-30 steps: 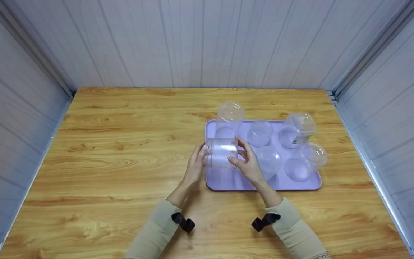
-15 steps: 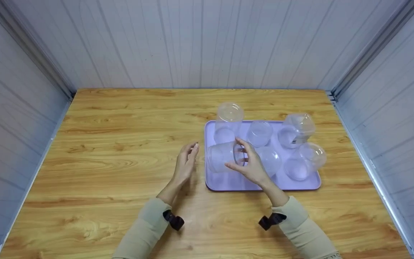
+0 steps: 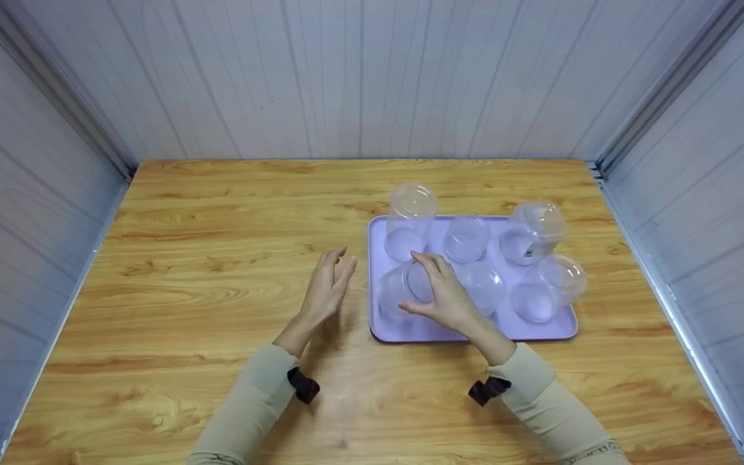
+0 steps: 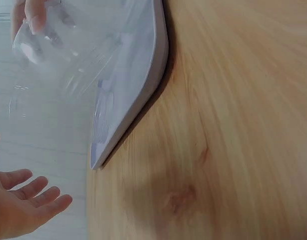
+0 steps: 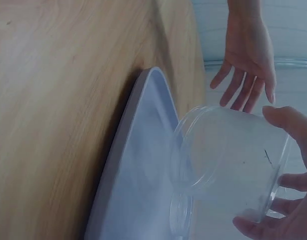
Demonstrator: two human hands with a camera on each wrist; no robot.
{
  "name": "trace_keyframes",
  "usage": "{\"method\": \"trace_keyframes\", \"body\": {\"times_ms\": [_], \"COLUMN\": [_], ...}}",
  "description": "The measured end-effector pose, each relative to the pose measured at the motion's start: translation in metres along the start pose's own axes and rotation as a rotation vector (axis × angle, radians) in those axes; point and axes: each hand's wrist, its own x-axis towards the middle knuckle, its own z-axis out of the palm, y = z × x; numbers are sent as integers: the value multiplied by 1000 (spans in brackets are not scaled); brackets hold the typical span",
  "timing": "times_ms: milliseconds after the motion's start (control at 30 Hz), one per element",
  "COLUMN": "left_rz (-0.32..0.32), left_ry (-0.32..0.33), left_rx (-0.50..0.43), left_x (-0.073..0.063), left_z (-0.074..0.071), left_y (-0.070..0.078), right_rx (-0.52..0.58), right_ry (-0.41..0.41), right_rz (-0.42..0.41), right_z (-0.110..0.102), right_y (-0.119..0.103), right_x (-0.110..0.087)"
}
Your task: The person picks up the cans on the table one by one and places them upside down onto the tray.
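Observation:
A clear plastic jar leans over the left front part of the lilac tray. My right hand grips it round its closed base, thumb on one side and fingers on the other. Seen from the right wrist, the jar points its wide open mouth down at the tray surface. My left hand is off to the tray's left, touching nothing. Its fingers are spread and relaxed in the left wrist view, where the palm shows.
Several more clear jars stand mouth-down on the tray: a tall one at back left, a short one beside it, one by my right hand. At right are a squarish one and a round one. White panels enclose the wooden table.
My left hand has let go of the jar and moved left. In my right hand, the jar has gone from lying sideways to tilting mouth-down, lower over the tray.

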Motion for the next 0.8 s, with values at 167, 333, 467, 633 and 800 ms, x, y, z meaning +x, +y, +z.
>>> {"method": "trace_keyframes", "body": {"times_ms": [167,333,467,633,800], "left_rz": [8,28,61,71,59], "left_ry": [-36,-49,-50,-57,-71], "left_rx": [148,275,350,431,516], "left_x": [6,11,17,24,29], "left_z": [-4,-9,-15,-23,-32], "left_y": [4,6,7,5,2], "right_rx": [-91,-171,-228,-251,-265], "right_ry": [-44,-111,-159,-207,-248], "right_rz": [-6,4,14,40,50], "right_z": [2,4,4,5,7], "right_y": [-1,-3,-4,-7,-7], "right_x": [4,9,14,18,20]}}
